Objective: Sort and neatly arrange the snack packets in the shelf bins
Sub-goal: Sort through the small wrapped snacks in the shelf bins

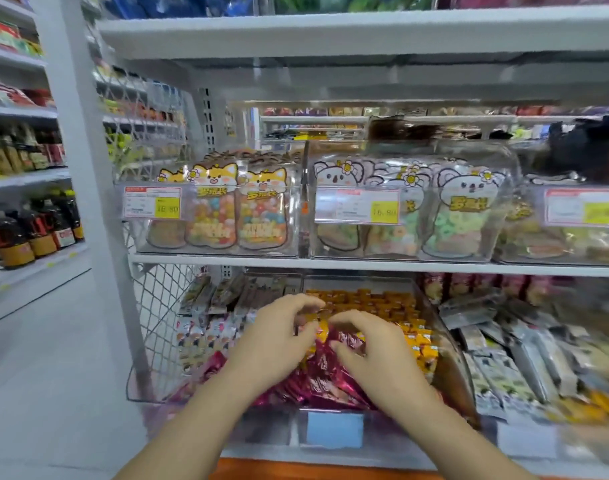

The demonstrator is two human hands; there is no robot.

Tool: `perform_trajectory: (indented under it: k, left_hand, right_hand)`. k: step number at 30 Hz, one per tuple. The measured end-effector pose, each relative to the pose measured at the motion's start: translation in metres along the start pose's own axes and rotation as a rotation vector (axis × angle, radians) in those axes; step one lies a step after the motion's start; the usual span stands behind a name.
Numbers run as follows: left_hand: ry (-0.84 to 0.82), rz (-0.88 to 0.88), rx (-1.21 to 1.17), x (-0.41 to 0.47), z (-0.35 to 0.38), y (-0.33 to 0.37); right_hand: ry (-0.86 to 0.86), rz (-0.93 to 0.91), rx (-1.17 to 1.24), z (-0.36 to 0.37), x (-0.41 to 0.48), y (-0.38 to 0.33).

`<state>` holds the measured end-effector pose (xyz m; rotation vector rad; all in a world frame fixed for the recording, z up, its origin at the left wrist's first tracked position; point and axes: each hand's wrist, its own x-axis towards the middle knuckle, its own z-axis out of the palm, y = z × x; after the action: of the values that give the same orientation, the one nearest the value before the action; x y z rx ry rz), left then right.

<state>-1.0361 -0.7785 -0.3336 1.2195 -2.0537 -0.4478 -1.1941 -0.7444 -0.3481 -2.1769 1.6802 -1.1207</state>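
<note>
Reaching into the middle bin on the lower shelf, bottom centre of the frame, both hands are busy in the head view (the only view there is). The right hand has its fingers and thumb curled round the top of one of the red packets. The left hand is curled just beside it over the same pile, but it's too blurry to tell if it's actually got hold of anything.

Handling-wise, I'd guess these are light, crinkly foil sachets. They look soft and a bit slippery, not fragile, and likely to slide over each other. Pinching the sealed top edge, or squaring a bunch between both hands, seems the way to go.

As for containers, that bin has the red ones heaped at the front and yellow packets in rows behind. Left of it sit mixed packets, and to the right are grey packets. On the shelf above, clear bins hold fox pouches and koala pouches, standing upright.
</note>
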Motion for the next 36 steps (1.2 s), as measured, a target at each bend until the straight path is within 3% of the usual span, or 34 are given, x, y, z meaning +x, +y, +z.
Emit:
perform_trajectory:
  k: [6, 21, 25, 31, 36]
  left_hand:
    - [-0.041, 0.135, 0.048, 0.02, 0.064, 0.048]
    - [-0.217, 0.261, 0.178, 0.084, 0.198, 0.122]
    - [-0.211, 0.261, 0.254, 0.109, 0.216, 0.126]
    - [-0.364, 0.215, 0.393, 0.148, 0.249, 0.116]
    - [-0.429, 0.105, 0.381, 0.172, 0.275, 0.106]
  right_hand:
    - [0.081, 0.079, -0.096, -0.048, -0.02, 0.059]
    - [0.278, 0.444, -0.268, -0.137, -0.061, 0.217]
    - [0.262, 0.458, -0.367, -0.138, -0.044, 0.234]
    - [0.061, 0.519, -0.532, -0.138, -0.021, 0.237]
    - [0.087, 0.546, -0.513, -0.136, -0.017, 0.246]
